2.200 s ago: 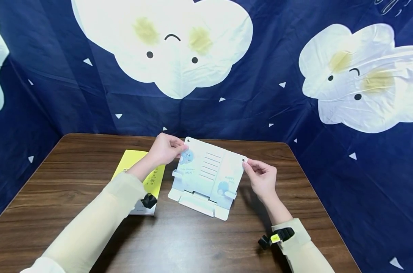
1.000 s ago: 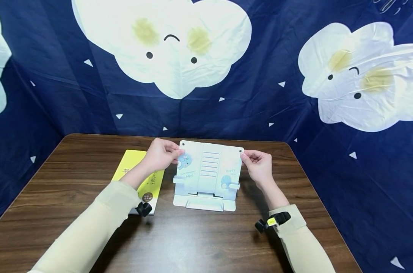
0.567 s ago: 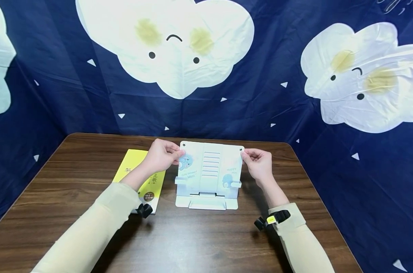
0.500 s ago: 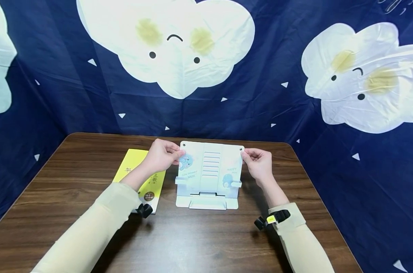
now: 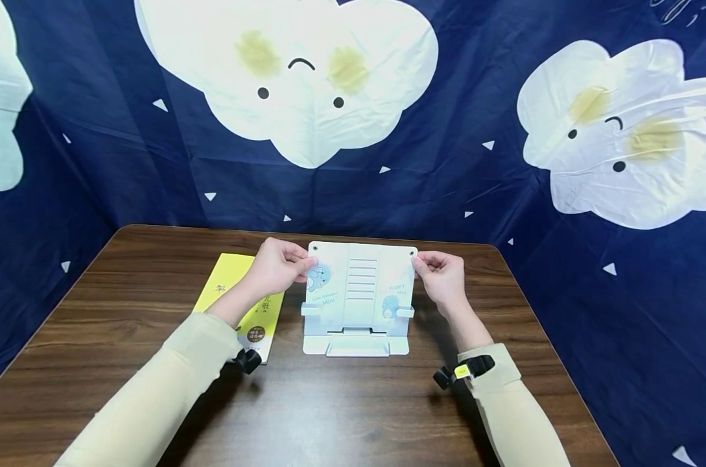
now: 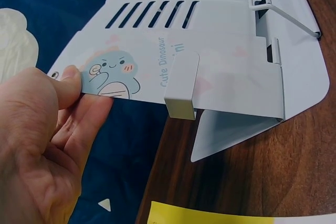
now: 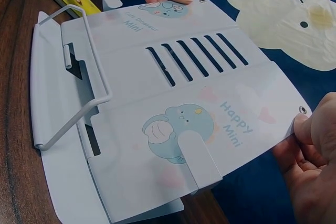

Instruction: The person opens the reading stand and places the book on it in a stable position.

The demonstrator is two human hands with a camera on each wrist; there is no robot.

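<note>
A white metal book stand (image 5: pixel 361 318) with pale blue dinosaur prints stands near the middle of the table, its slotted back plate leaning up from a flat base. My left hand (image 5: pixel 277 266) pinches the upper left edge between thumb and fingers. On the other side, my right hand (image 5: pixel 444 279) pinches the upper right edge near the corner rivet. In the left wrist view, a support flap (image 6: pixel 223 132) shows beneath the plate. A wire bar (image 7: pixel 94 51) crosses the stand's lower front in the right wrist view, and a page clip (image 7: pixel 199 158) sits on its side.
A yellow book (image 5: pixel 218 279) lies on the wooden table (image 5: pixel 353 415) left of the stand, partly covered by my left forearm. Behind the table's back edge hangs a dark blue cloth (image 5: pixel 242 214) with white clouds.
The stand, slanted down to the right 2.2 s ago, has turned level, and its base faces me squarely. My right hand has risen slightly. Over the last half second hardly anything moves.
</note>
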